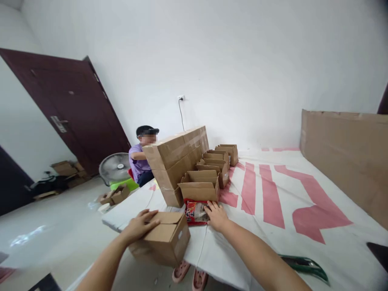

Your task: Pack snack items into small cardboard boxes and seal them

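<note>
A closed cardboard box (pixel 165 232) sits at the table's front edge, partly overhanging it. My left hand (pixel 141 226) grips its left upper edge, with the thumb across the top; part of the grip is hidden. To the right lies a red packet (pixel 192 212) with dark contents showing through a clear part. The fingers of my right hand (pixel 216 216) are spread over the packet's right end. Just behind the packet stands an open cardboard box (pixel 198 190) with its flaps up.
More open boxes (pixel 222 171) run back in a row beside a stack of taped cartons (pixel 174 173). A co-worker (pixel 142 161) sits behind the stack, near a fan (pixel 117 167). A green-handled cutter (pixel 306 266) lies at front right. A large cardboard sheet (pixel 345 153) borders the table's right side.
</note>
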{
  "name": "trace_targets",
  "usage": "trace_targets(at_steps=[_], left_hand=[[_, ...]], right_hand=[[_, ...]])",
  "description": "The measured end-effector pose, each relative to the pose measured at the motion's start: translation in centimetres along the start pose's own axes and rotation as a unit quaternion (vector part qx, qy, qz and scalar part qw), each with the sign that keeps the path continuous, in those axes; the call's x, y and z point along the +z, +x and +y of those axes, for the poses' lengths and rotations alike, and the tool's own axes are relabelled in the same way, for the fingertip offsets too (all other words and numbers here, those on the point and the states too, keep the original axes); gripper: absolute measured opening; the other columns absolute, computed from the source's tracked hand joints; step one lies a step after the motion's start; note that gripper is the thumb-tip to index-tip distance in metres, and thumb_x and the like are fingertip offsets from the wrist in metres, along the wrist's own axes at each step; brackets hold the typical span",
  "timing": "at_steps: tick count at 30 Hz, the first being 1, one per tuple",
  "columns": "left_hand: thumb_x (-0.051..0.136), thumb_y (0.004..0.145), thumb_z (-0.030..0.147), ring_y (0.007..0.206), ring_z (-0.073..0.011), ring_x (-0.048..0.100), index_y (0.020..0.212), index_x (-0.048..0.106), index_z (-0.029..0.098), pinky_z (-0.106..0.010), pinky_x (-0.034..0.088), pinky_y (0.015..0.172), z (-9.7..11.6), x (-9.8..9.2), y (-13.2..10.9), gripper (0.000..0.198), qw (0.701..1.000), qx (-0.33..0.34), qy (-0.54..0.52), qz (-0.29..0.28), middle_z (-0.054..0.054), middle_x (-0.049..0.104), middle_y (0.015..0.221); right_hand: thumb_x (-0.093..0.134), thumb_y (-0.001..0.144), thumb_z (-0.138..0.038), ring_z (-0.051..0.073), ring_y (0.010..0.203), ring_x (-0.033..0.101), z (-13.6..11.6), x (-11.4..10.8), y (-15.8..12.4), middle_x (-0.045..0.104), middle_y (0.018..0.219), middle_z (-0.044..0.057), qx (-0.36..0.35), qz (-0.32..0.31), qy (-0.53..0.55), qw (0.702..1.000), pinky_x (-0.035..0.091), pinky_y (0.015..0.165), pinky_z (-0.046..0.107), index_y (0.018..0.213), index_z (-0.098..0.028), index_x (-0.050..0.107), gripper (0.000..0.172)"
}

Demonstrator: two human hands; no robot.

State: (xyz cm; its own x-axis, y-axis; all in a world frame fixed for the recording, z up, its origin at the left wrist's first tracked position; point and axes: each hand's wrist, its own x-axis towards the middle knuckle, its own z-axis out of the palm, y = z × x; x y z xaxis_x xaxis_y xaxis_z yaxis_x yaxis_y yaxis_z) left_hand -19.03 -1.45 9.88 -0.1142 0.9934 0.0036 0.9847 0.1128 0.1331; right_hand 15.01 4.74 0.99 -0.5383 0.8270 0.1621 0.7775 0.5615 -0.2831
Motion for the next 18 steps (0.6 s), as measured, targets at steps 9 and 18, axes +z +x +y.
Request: trace_targets(at_steps=[9, 18], left_hand=[[0.028, 0.092, 0.052, 0.127, -0.0351, 0.047, 0.136, 0.051, 0.024, -0.052, 0.032, 0.105, 16.8, 2.3, -4.7, 0.058, 0.998, 0.067, -0.008, 0.009, -0.016, 0.052, 0.136], [0.034, 0.092, 0.042, 0.123, -0.0324, 0.048, 0.134, 0.054, 0.025, -0.047, 0.03, 0.107, 22.9, 3.7, -5.7, 0.05, 0.985, 0.144, -0.099, 0.007, -0.014, 0.055, 0.125]], right_hand=[[0.055, 0.083, -0.021, 0.029, 0.129, 0.047, 3.9, -4.5, -10.6, 0.053, 0.138, 0.015, 0.046, 0.001, 0.085, 0.995, 0.036, 0.107, 0.04, 0.12, -0.014, 0.065, 0.04], [0.057, 0.075, -0.022, 0.03, 0.114, 0.057, 10.6, -6.9, -26.5, 0.065, 0.123, 0.012, 0.12, -0.019, 0.064, 0.991, 0.041, 0.099, 0.045, 0.116, -0.019, 0.065, 0.042]])
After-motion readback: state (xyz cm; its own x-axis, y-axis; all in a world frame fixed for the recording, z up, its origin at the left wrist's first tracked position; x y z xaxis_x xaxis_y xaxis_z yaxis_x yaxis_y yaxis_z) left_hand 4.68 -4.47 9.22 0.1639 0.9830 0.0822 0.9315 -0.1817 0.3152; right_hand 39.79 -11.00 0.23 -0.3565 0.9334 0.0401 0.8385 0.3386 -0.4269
